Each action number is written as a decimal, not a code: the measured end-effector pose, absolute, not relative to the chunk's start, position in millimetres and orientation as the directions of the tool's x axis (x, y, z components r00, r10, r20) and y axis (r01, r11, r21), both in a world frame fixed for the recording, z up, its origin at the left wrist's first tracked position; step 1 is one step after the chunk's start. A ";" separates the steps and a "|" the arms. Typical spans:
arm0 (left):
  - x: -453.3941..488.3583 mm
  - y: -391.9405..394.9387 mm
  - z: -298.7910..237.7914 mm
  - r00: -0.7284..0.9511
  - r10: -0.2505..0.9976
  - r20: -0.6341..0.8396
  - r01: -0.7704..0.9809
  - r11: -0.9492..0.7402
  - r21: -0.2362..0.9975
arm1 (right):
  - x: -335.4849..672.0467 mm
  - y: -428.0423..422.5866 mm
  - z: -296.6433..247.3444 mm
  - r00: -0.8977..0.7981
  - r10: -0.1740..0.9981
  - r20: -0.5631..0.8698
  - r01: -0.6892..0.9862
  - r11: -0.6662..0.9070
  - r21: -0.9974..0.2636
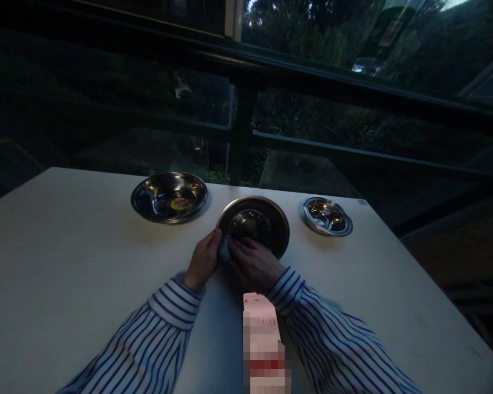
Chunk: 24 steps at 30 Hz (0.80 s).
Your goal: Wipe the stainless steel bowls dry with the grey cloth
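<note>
A round metal bowl (252, 221) is tilted toward me at the middle of the white table. My left hand (203, 260) grips its left rim, thumb on the edge. Inside the near left part of the bowl, my right hand (257, 265) presses a bluish cloth (225, 250) against the metal, fingers bent over it. Part of the cloth is hidden under the fingers. To the left stands a wider metal bowl (156, 200) with a yellow and red round sticker on its bottom. A smaller shiny metal bowl (327, 217) sits to the right.
A lit phone (261, 323), partly pixelated, lies on the white table (86, 273) between my forearms. Beyond the far table edge runs a dark railing (312, 76) with glass panels, and trees show behind it.
</note>
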State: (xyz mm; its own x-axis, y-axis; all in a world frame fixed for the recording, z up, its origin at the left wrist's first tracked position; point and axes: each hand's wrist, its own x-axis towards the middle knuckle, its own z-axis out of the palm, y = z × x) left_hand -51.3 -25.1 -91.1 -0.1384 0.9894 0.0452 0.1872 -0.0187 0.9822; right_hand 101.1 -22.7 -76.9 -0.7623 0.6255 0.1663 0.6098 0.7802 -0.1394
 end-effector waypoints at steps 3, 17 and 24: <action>-53.6 -25.2 -92.7 -0.165 0.985 0.043 0.192 -0.011 0.981 | 105.8 -24.2 -77.0 -0.769 0.620 0.158 0.603 0.785 -0.143; -55.5 -25.1 -89.2 -0.166 0.986 0.035 0.240 0.006 0.971 | 93.5 -26.5 -76.6 -0.732 0.665 0.147 0.646 0.746 -0.159; -54.0 -22.7 -89.0 -0.201 0.979 0.024 0.227 0.023 0.974 | 118.0 -39.5 -68.3 -0.760 0.641 0.106 0.624 0.766 -0.156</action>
State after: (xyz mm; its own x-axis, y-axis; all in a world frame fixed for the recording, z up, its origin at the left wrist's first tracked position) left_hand -54.0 -22.7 -89.0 -0.2014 0.9792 0.0241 0.2271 0.0228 0.9736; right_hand 118.0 -39.5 -68.3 -0.7601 0.6411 0.1062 0.6240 0.7656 -0.1563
